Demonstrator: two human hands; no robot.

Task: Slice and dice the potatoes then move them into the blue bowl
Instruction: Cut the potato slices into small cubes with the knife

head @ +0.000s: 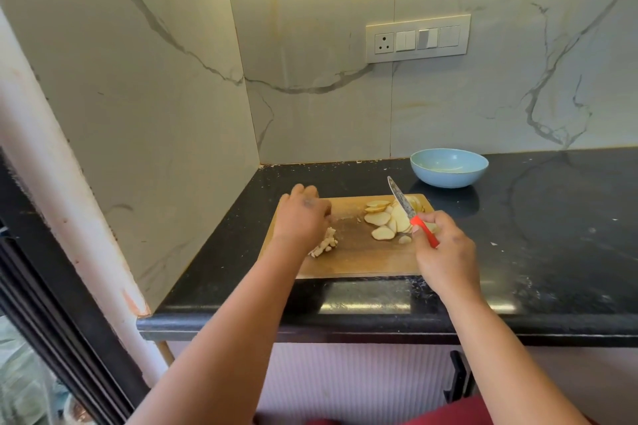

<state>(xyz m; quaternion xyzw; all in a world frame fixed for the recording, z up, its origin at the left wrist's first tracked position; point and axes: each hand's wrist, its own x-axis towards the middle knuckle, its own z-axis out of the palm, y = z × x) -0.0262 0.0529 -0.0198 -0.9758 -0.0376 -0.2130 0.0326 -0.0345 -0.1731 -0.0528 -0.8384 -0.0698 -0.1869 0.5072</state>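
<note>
A wooden cutting board [359,259] lies on the black counter. Round potato slices [386,219] are heaped on its far right part. A small pile of diced potato [324,244] sits at the board's left, partly hidden under my left hand [302,217], which hovers over the board's left end with fingers curled downward; what it holds is hidden. My right hand [445,252] grips the red handle of a knife [402,200], blade raised and pointing away above the slices. The blue bowl [448,167] stands behind the board to the right.
The black counter [552,235] runs off to the right, with white crumbs on it. Marble walls close the back and left sides. A switch panel [417,38] is on the back wall. The counter's front edge is near my body.
</note>
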